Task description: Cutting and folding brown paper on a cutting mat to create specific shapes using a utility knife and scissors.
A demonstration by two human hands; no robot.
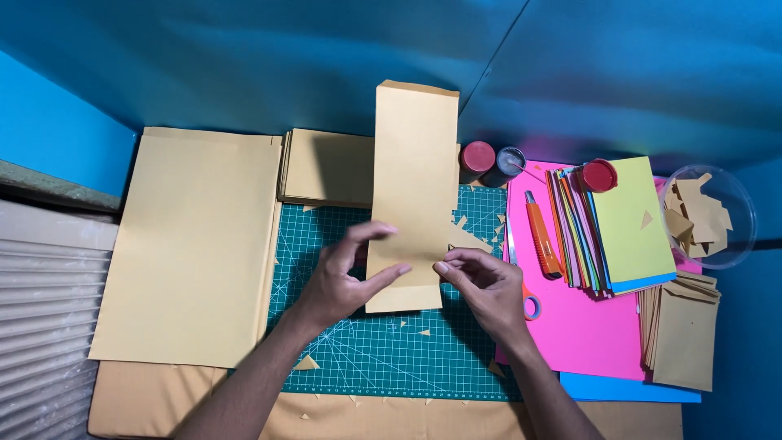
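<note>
Head view: tan paper strip (pixel 414 195) pinched between both hands' fingers (pixel 389 273) at its near end

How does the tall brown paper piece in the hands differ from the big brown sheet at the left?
The tall brown paper piece is narrow and held by the left hand and right hand over the green cutting mat. The big brown sheet is far wider, untouched, and lies mostly off the mat. Both are the same tan colour.

No packages, labels, signs or screens show on the work surface
</note>
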